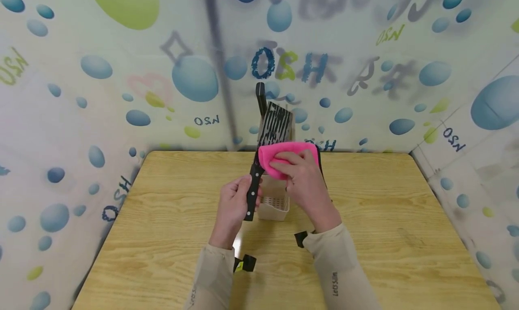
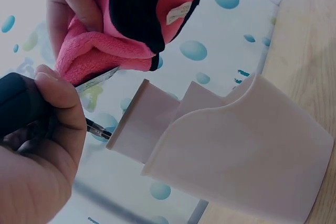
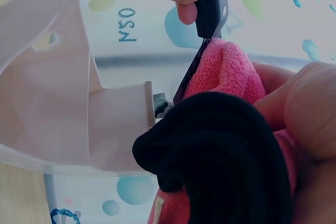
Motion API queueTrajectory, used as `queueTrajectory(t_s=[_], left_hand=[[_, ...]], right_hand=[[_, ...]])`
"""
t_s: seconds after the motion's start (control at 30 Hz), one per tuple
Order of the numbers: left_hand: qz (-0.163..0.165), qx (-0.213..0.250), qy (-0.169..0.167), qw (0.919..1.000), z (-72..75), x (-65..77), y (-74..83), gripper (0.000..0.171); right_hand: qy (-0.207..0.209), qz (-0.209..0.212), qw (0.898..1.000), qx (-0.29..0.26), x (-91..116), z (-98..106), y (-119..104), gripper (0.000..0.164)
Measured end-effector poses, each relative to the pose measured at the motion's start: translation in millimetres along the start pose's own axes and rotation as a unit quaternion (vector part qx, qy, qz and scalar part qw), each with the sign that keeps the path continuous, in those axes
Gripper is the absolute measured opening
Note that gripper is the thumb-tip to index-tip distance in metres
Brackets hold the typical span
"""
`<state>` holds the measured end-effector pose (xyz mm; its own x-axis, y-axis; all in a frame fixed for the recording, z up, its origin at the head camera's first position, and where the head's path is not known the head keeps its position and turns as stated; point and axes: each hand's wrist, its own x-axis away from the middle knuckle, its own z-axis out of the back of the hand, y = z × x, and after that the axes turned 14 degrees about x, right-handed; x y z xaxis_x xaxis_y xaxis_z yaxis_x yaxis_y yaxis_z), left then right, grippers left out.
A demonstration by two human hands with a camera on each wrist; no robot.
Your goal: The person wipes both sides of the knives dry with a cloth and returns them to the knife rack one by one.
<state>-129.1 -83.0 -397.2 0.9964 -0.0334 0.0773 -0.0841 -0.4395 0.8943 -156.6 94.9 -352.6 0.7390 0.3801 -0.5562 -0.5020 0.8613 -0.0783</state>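
Note:
My left hand (image 1: 235, 199) grips the black riveted handle of a knife (image 1: 253, 190), held tilted with its blade pointing up and away. In my right hand (image 1: 306, 184) is a folded pink cloth (image 1: 289, 148) with black edging, pinched around the blade and hiding most of it. A strip of the blade shows beside the cloth (image 2: 105, 51) in the left wrist view. Just behind the hands stands a beige knife holder (image 1: 273, 211) with a black-and-white striped upper part (image 1: 277, 123). Another black handle (image 1: 261, 98) sticks up from its top.
The holder stands on a wooden table (image 1: 170, 211), towards its back edge. A wall covering (image 1: 121, 75) with blue and green spots rises behind and at the sides. Black straps with small blocks (image 1: 248, 262) hang at the wrists.

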Motion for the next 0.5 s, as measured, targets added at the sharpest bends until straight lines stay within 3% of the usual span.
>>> queueTrajectory(t_s=[0.3,0.5], left_hand=[[0.006,-0.015,0.003,0.9999,-1.0,-1.6,-1.4,0.041],[-0.001,-0.008,-0.003,1.0,-0.8,-0.5,-1.6,0.041]], right_hand=[[0.009,0.023,0.999,0.039,-3.2,1.8,-6.9,0.057],[-0.002,0.011,1.0,0.028,-1.9,3.0,-5.9,0.057]])
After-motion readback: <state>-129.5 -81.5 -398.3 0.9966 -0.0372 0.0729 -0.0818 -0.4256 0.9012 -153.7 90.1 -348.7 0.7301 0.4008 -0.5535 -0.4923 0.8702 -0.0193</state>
